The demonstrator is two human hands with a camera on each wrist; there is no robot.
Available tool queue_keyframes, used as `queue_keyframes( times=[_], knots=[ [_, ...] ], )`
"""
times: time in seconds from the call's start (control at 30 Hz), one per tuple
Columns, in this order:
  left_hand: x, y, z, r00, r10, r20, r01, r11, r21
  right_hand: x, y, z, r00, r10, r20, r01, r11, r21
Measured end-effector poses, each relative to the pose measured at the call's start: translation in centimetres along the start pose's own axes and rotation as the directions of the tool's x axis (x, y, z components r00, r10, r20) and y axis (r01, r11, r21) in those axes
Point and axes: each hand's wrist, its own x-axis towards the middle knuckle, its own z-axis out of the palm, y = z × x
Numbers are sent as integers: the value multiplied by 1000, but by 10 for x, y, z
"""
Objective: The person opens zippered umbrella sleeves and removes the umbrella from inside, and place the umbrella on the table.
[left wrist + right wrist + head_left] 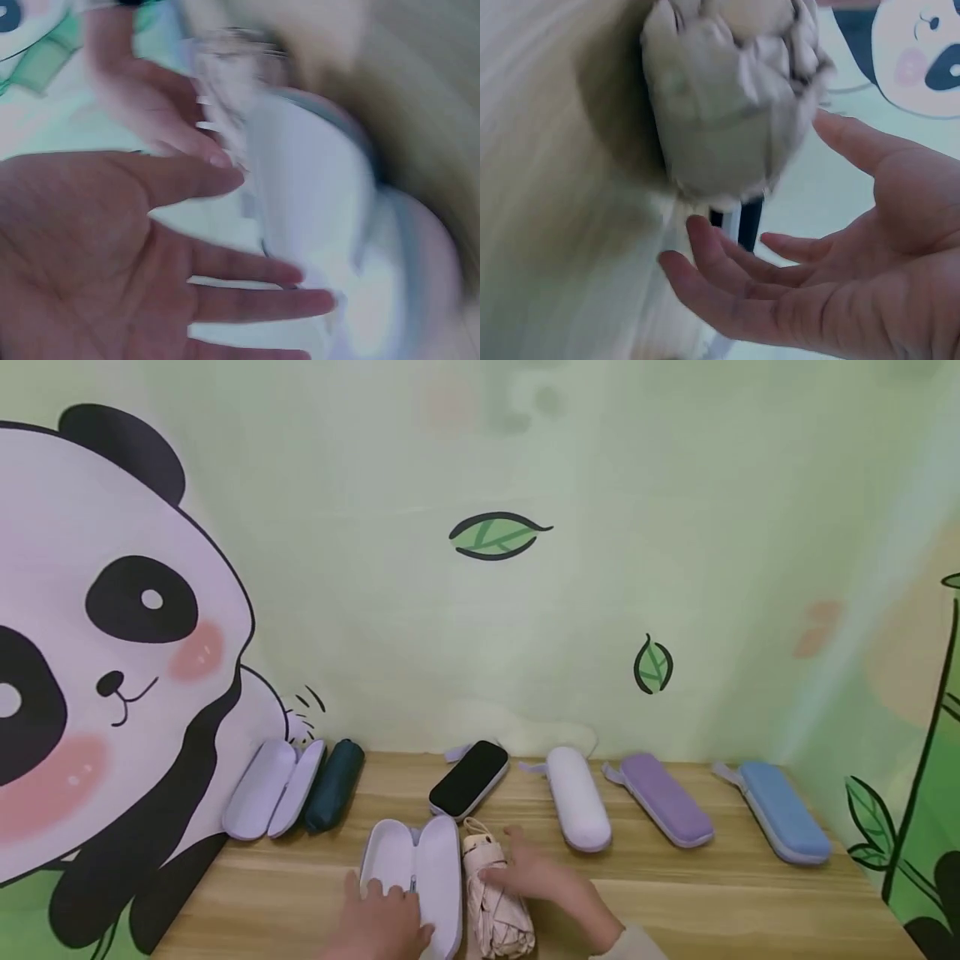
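Observation:
A small folded umbrella [501,917] in beige cloth, with a cord loop at its handle end, lies on the table. Just left of it stands a zip case [441,881] spread wide, its pale lining showing. My left hand [381,922] is over the left half of this case, fingers extended; in the left wrist view its palm [82,247] holds nothing. Beside the umbrella, my right hand [538,868] reaches across its upper right side. The right wrist view shows that hand's fingers [742,300] spread around the umbrella's end without gripping it; whether the thumb touches is unclear.
Along the back of the wooden table [675,910] lie another unzipped case [258,789], a dark teal folded umbrella [334,787], and closed cases in black [470,778], white [579,797], purple [666,799] and blue [784,812]. A panda-printed backdrop [375,635] hangs behind.

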Motion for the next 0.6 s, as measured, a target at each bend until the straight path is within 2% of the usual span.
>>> queue_keyframes(
  times=[0.07, 0.17, 0.23, 0.27, 0.33, 0.4, 0.53, 0.6],
  knots=[
    [7, 22, -14, 996, -79, 35, 83, 991, -107, -5, 6, -10, 999, -12, -29, 11, 1000, -20],
    [21, 52, -19, 984, -180, 3, 176, 958, -227, -10, 9, -24, 995, -47, -89, 45, 999, -17],
    [30, 69, -15, 970, -244, -6, 232, 930, -287, -21, -5, -34, 992, -31, -124, 36, 999, 40],
    [34, 76, -12, 964, -268, 6, 257, 917, -304, -24, -5, -36, 990, -32, -138, 37, 999, 38],
    [43, 90, -5, 952, -302, 42, 298, 889, -349, -29, -6, -41, 985, -16, -170, 22, 999, 34],
    [51, 101, 3, 935, -344, 90, 350, 847, -401, -32, -5, -45, 981, -2, -195, 4, 1000, 12],
    [61, 116, 18, 897, -419, 141, 431, 760, -486, -35, -2, -54, 972, 3, -237, -4, 1000, -6],
    [63, 118, 23, 890, -432, 146, 442, 739, -508, -36, -2, -59, 968, -1, -251, 1, 1000, 1]
  ],
)
